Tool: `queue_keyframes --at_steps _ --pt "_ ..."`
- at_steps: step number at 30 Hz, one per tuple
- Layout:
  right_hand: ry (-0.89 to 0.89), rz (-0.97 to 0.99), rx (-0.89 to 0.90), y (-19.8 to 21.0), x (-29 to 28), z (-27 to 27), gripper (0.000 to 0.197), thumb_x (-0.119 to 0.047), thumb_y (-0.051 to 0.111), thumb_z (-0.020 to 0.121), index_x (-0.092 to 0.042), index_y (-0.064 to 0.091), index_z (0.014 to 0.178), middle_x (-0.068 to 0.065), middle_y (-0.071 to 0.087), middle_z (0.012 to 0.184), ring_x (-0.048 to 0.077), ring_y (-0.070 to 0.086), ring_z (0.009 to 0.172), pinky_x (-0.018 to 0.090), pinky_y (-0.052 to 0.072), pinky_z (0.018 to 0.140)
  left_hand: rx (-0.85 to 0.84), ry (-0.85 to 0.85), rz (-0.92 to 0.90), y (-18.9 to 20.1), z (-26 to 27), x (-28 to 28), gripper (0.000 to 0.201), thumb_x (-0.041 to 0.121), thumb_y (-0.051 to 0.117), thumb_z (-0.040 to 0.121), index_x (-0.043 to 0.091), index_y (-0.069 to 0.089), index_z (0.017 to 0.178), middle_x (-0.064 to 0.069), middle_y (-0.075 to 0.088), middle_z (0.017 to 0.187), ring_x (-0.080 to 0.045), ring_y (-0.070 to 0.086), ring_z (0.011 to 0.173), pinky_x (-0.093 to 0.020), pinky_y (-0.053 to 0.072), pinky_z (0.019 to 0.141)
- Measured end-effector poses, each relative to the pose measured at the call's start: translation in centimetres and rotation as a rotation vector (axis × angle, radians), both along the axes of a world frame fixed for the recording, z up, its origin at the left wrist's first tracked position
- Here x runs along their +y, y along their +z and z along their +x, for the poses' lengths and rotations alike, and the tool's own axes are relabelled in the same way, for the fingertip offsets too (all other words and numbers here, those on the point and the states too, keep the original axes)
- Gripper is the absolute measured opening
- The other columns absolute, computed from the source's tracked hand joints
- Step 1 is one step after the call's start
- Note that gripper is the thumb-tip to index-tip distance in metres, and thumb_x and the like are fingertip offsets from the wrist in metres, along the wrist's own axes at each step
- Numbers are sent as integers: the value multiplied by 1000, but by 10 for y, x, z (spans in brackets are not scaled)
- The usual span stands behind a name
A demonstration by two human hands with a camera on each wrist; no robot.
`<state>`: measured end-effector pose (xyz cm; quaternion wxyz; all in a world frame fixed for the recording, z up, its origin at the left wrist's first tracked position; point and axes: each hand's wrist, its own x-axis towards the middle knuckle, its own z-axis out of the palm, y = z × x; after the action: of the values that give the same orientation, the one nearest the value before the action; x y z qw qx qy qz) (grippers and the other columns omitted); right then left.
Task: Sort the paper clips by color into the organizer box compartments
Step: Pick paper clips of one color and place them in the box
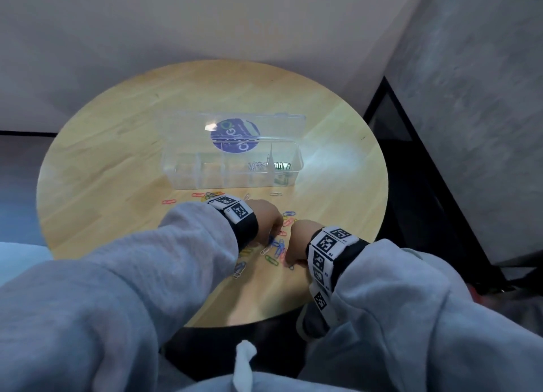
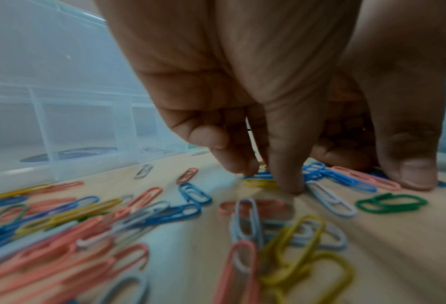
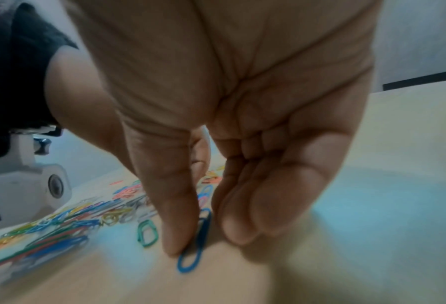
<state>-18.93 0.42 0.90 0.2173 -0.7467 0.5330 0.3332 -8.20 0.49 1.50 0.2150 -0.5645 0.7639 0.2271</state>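
Note:
Colored paper clips (image 1: 276, 247) lie scattered on the round wooden table (image 1: 117, 144), in front of the clear organizer box (image 1: 182, 174). The box holds silver clips (image 1: 258, 166) in one compartment and green clips (image 1: 282, 166) in the rightmost. My left hand (image 1: 266, 218) points down into the heap. In the left wrist view its fingertips (image 2: 289, 185) press on blue clips (image 2: 317, 170) and a yellow one, with the thumb set apart on the table. My right hand (image 3: 203, 240) pinches a blue paper clip (image 3: 190, 261) between thumb and finger, its lower end on the wood.
The box lid (image 1: 235, 124) stands open at the back, with a purple round sticker. A lone green clip (image 2: 390, 202) lies between the hands. More clips (image 1: 205, 196) spread left behind the left wrist. The table edge is close behind my right wrist.

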Motion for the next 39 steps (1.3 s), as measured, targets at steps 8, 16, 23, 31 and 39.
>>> queue_keyframes --at_steps 8,16,23,31,39 --pt "80 49 65 -4 -11 10 30 -26 62 80 -14 49 56 2 48 51 16 44 51 23 40 58 -112 8 6 -7 13 1 29 24 66 85 5 68 107 -10 64 116 -22 48 82 -27 38 70" --pt "-649 445 -754 16 -35 -27 20 7 58 85 -9 52 73 11 62 69 15 60 53 21 54 54 247 363 -6 10 42 2 26 23 74 79 23 53 63 10 55 64 -7 48 60 -20 39 57" --pt "-720 474 -872 18 -35 -25 26 7 38 90 -10 53 77 7 49 66 9 48 42 17 44 41 861 807 104 36 50 -2 25 -5 52 89 11 46 72 -12 67 74 -13 65 58 -22 56 60" --pt "26 161 -430 12 -23 -8 32 2 58 75 -29 62 83 -9 44 58 12 40 52 24 36 54 296 486 66 18 36 4 9 21 66 81 23 59 85 10 52 69 -5 44 60 -21 36 54" --pt "235 39 -443 1 -20 -7 24 -4 63 79 -16 70 99 -16 42 64 7 43 64 10 30 52 70 318 69 -2 9 1 19 20 69 82 17 67 100 4 59 76 -17 54 77 -22 40 56"
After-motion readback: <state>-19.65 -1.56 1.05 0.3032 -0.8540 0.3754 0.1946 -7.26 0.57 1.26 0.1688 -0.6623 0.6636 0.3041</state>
